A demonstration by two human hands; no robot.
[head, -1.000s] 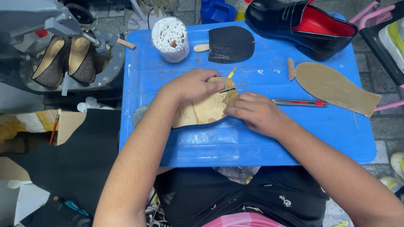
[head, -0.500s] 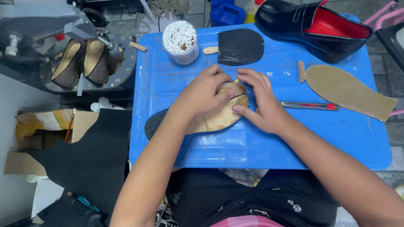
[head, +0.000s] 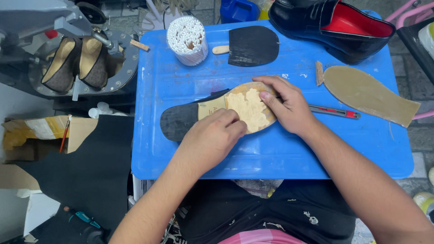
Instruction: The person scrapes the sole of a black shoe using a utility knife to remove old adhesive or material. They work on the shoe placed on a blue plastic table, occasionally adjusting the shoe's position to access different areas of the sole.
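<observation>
Uncovered since before, sole (head: 217, 113) lies crosswise, left hand (head: 212, 138) pressing.

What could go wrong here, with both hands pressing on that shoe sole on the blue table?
The utility knife lies right beside the right hand; a careless sweep of that wrist might catch it or knock it off. The sole has patchy, roughened tan material at its front, so the fingers of the left hand rubbing there might tear more away. The cup of white sticks stands near the blue table's far edge and could tip if bumped.
</observation>
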